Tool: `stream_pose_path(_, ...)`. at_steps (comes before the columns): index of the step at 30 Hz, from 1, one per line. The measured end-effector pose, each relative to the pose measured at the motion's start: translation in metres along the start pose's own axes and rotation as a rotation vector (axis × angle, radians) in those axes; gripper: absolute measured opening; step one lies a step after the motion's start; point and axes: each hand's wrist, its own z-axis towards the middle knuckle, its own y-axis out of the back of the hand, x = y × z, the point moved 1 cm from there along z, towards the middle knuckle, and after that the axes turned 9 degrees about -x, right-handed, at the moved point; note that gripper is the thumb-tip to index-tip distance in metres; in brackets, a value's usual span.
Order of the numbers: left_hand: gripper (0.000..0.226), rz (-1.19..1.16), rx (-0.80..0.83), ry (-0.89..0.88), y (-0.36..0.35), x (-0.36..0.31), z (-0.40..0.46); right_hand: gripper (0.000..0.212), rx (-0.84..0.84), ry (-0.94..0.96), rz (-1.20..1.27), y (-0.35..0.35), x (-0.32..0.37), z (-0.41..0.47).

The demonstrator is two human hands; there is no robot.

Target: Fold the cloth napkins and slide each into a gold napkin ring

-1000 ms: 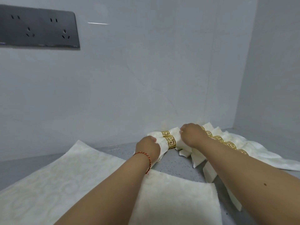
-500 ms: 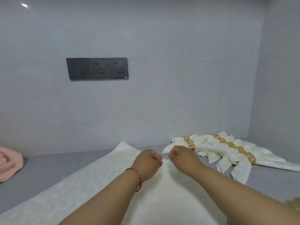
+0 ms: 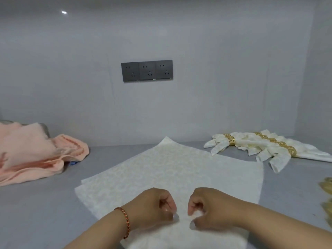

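On the grey counter (image 3: 45,203) lies a flat cream napkin (image 3: 170,169); left hand (image 3: 152,207) and right hand (image 3: 212,207) each grip curled, pinching nothing clearly.

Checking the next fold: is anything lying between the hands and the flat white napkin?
Nothing visible: left hand and right hand hover curled directly above the flat white cloth napkin.

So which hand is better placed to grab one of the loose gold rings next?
Right, probably. The loose gold rings lie at the table's right edge, nearer the right hand than the left hand.
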Motion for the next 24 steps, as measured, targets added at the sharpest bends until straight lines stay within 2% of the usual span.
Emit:
stream_pose_path(5, 0.029, 0.058, 0.13, -0.128, -0.014, -0.016, -0.028, 0.038, 0.13, 0.032, 0.049, 0.004, 0.014, -0.034)
stream_pose_path(8, 0.023, 0.005, 0.088, -0.206, -0.024, -0.016, -0.033, 0.023, 0.092, 0.085, 0.06, -0.004, 0.016, -0.043)
stream_pose_path(12, 0.005, -0.068, 0.067, -0.18, -0.029, -0.013, -0.034, 0.009, 0.089, 0.107, 0.087, -0.01, 0.016, -0.044)
stream_pose_path(17, 0.012, -0.036, 0.143, -0.113, -0.028, -0.014, -0.031, 0.005, 0.155, 0.022, 0.102, -0.01, 0.016, -0.039)
stream_pose_path(19, 0.01, -0.188, 0.167, -0.022, -0.025, -0.014, -0.029, 0.008, 0.155, -0.079, 0.171, -0.009, 0.013, -0.033)
stream_pose_path(22, 0.022, -0.511, 0.212, 0.056, -0.016, -0.011, -0.028, 0.016, 0.103, -0.215, 0.316, -0.004, 0.006, -0.023)
stream_pose_path(24, 0.022, -0.488, 0.19, 0.049, -0.012, -0.005, -0.026, 0.02, 0.063, -0.237, 0.345, -0.004, 0.001, -0.016)
